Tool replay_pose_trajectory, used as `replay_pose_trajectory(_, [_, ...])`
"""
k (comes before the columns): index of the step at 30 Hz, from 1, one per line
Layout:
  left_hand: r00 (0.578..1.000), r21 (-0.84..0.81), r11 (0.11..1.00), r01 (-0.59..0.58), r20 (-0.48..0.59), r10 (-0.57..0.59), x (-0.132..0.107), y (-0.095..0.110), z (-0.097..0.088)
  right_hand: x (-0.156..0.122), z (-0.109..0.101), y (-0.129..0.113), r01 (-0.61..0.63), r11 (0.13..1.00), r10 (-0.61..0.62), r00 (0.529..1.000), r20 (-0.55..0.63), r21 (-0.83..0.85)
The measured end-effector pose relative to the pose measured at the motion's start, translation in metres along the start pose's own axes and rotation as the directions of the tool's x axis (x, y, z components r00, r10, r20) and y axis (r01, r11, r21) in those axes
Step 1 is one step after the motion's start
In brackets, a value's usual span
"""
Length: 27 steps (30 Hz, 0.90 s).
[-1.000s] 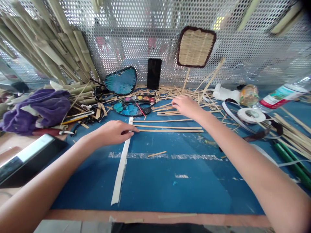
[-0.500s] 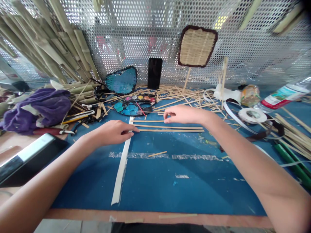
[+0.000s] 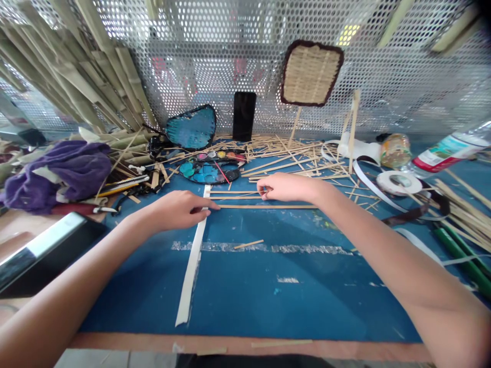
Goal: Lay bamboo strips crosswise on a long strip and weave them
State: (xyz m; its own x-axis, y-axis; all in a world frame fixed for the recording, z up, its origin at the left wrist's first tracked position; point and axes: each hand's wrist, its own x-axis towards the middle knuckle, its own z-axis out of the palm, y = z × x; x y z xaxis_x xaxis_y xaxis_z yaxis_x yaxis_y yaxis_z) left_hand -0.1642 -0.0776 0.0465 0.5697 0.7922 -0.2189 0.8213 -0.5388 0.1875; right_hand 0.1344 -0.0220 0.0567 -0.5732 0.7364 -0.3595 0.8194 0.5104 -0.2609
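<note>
My left hand (image 3: 180,209) rests at the upper end of a white tape strip (image 3: 192,271) stuck to the blue work surface. Its index finger reaches out onto the left end of the nearest bamboo strip (image 3: 268,207), thumb apart below. My right hand (image 3: 287,187) is pinched at the thumb and fingertips on a second thin bamboo strip (image 3: 238,198), just behind the nearest one. Another bamboo strip (image 3: 230,192) lies behind that, partly hidden by the right hand. The left ends of the strips meet the tape.
Behind lie loose bamboo strips (image 3: 284,148), a paint palette (image 3: 207,172), a blue fan (image 3: 192,127) and a standing phone (image 3: 244,116). A purple cloth (image 3: 72,168) and a cutter (image 3: 123,185) are left. Right are a tape roll (image 3: 399,182) and a bottle (image 3: 448,153).
My right hand has moved slightly toward me, from the rear strip onto the middle one, and its fingers have closed. The left hand has stayed in place.
</note>
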Motion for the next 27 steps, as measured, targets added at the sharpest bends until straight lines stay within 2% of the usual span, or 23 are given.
replay_pose_trajectory(6, [1.0,0.02,1.0,0.012,0.019,-0.013,0.001,-0.003,0.001,-0.003,-0.001,-0.003,-0.007,0.999,0.007,1.0,-0.003,0.034])
replay_pose_trajectory(13, [1.0,0.007,1.0,0.003,0.014,-0.004,0.0,-0.002,0.0,-0.011,-0.012,-0.008,-0.034,0.996,0.041,0.995,-0.087,0.08])
replay_pose_trajectory(19, [1.0,0.001,1.0,0.005,0.017,-0.005,0.0,-0.001,-0.001,-0.014,-0.013,-0.011,-0.055,0.998,0.056,0.998,-0.039,0.038])
replay_pose_trajectory(24, [1.0,0.002,1.0,-0.008,0.011,0.008,0.0,-0.002,-0.001,-0.014,-0.011,-0.013,-0.111,0.994,0.109,0.993,-0.05,-0.025])
replay_pose_trajectory(27, [1.0,0.005,1.0,-0.014,0.009,0.014,0.0,-0.002,-0.001,-0.014,-0.009,-0.009,-0.128,0.991,0.128,0.992,0.002,-0.048])
